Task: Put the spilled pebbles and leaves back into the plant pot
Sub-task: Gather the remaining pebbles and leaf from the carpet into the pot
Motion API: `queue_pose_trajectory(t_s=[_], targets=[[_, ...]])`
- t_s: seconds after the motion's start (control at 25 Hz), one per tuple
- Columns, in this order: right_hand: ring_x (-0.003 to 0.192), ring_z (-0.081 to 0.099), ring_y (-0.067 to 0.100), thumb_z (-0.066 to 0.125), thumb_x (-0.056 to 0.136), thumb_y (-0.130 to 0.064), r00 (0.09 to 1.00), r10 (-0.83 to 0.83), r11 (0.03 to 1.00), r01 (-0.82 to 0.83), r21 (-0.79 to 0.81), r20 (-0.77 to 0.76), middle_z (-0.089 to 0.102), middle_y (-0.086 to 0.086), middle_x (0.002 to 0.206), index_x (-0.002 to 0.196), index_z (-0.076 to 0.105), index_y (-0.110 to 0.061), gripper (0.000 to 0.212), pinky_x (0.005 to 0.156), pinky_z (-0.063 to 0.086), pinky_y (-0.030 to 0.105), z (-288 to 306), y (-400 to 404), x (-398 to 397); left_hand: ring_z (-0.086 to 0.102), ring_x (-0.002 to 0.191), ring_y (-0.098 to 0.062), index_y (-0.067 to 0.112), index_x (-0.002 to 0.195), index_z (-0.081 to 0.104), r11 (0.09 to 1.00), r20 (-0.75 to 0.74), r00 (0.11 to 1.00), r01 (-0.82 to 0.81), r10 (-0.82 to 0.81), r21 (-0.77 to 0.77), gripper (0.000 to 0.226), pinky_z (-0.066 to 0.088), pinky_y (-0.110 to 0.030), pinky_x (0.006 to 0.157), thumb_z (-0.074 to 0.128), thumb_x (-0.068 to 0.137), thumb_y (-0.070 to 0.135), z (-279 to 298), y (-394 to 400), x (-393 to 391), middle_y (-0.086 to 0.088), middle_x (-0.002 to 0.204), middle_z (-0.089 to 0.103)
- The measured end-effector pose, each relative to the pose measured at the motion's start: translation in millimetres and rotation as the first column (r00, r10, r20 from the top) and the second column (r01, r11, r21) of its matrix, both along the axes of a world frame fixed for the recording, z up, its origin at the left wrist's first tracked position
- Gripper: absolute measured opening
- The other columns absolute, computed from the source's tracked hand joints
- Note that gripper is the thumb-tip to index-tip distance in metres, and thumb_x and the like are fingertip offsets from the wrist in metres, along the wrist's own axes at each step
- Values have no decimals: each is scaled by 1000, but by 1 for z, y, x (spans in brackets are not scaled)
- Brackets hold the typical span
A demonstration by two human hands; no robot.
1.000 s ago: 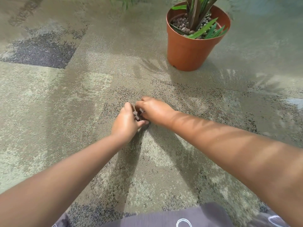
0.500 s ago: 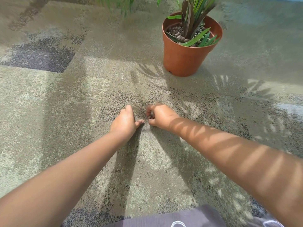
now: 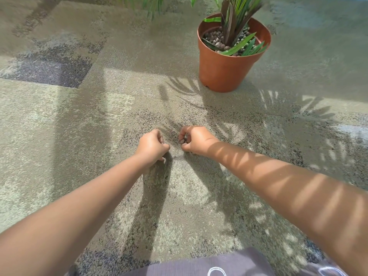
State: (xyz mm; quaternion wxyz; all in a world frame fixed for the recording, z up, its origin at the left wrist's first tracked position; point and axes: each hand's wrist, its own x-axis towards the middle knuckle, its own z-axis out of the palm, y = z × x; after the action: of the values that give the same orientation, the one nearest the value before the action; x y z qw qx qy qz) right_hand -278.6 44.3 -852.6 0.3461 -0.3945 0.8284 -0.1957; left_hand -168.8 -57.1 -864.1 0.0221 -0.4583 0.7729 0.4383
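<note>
Both hands are low over the carpet (image 3: 59,136), side by side with a narrow gap of bare pile between them. The left hand (image 3: 152,145) is curled into a loose fist, knuckles up, fingers folded under toward the palm; whether it encloses anything I cannot tell, since the palm faces away from the camera. The right hand (image 3: 196,140) is also curled, its fingertips drawn together against the thumb, and a few small brownish pebbles (image 3: 184,140) show in the opening between thumb and fingers (only a sliver of them is visible). Both forearms reach forward from the bottom corners of the view, the right one striped with sunlight and leaf shadow.

The plant pot (image 3: 225,70) stands upright on the carpet, well apart from the hands, ahead of them and to the right. It is terracotta-coloured plastic with a rolled rim. Inside it, a layer of pebbles lies around the plant (image 3: 237,18), whose long green and dark reddish blades rise out of the top of the view. Several loose green leaves (image 3: 242,47) lie across the pebbles near the pot's right rim. The plant's shadow falls on the carpet between pot and hands.

A fold of grey clothing (image 3: 199,265) shows at the bottom edge.
</note>
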Motion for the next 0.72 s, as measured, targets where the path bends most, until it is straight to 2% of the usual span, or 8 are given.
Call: queue_pose_trajectory(t_s=[0.08, 0.16, 0.2, 0.28, 0.4, 0.52, 0.6, 0.72], targets=[[60, 57, 10, 63, 82, -7, 996, -60, 998, 60, 1, 64, 58, -2, 79, 93, 56, -19, 17, 51, 51, 17, 1, 3, -1, 58, 58, -19, 10, 76, 43, 979, -74, 991, -94, 109, 182, 18, 58, -38, 65, 57, 82, -1, 5, -1, 0, -7, 75, 54], [57, 59, 9, 64, 83, -9, 979, -126, 992, 126, 14, 162, 59, -2, 76, 94, 58, -18, 15, 43, 48, 15, 4, 7, -3, 57, 58, -18, 11, 78, 46, 939, -108, 980, -127, 169, 320, 16, 57, -28, 55, 56, 84, 0, 14, 0, -1, -8, 76, 55], [55, 58, 6, 64, 84, -10, 972, -144, 990, 142, 25, 188, 58, -3, 73, 95, 58, -18, 15, 40, 44, 11, 7, 9, -5, 58, 59, -17, 11, 80, 47, 928, -114, 979, -121, 171, 352, 14, 54, -23, 50, 56, 84, 1, 19, 2, -3, -8, 78, 56], [56, 56, 3, 64, 84, -11, 971, -162, 987, 160, 27, 176, 56, -7, 72, 95, 58, -22, 17, 37, 40, 6, 18, 12, -12, 58, 61, -17, 9, 89, 49, 919, -133, 979, -93, 155, 384, 10, 53, -22, 51, 56, 84, 3, 31, 4, -13, -9, 83, 56], [60, 58, 6, 65, 82, -9, 993, -114, 992, 116, -58, 32, 60, -5, 77, 91, 59, -25, 20, 46, 48, 10, 48, 16, -32, 58, 66, -15, 10, 96, 49, 910, -218, 969, -13, 114, 415, 13, 54, -21, 52, 55, 85, 4, 62, -3, -45, -9, 87, 54], [58, 57, 4, 64, 81, -10, 985, -32, 981, -2, -196, -171, 61, -7, 75, 90, 60, -24, 17, 47, 46, 9, 93, 17, -64, 58, 68, -14, 11, 86, 48, 921, -331, 940, 56, 82, 386, 9, 55, -20, 53, 53, 86, 4, 105, -16, -88, -7, 85, 54], [60, 55, 2, 64, 81, -12, 934, -92, 957, -13, -290, -346, 57, -12, 72, 92, 61, -21, 14, 50, 44, 10, 122, 14, -94, 58, 66, -13, 11, 81, 45, 943, -382, 922, 66, 68, 326, 13, 56, -21, 56, 54, 86, 4, 131, -21, -119, -6, 81, 55], [61, 55, 11, 63, 77, -11, 857, -218, 926, 30, -376, -467, 54, -8, 69, 95, 63, -15, 18, 48, 41, 18, 149, 4, -143, 55, 64, -11, 9, 77, 44, 918, -455, 875, 35, 163, 396, 15, 54, -20, 61, 56, 86, 6, 162, -16, -158, -5, 77, 53]])
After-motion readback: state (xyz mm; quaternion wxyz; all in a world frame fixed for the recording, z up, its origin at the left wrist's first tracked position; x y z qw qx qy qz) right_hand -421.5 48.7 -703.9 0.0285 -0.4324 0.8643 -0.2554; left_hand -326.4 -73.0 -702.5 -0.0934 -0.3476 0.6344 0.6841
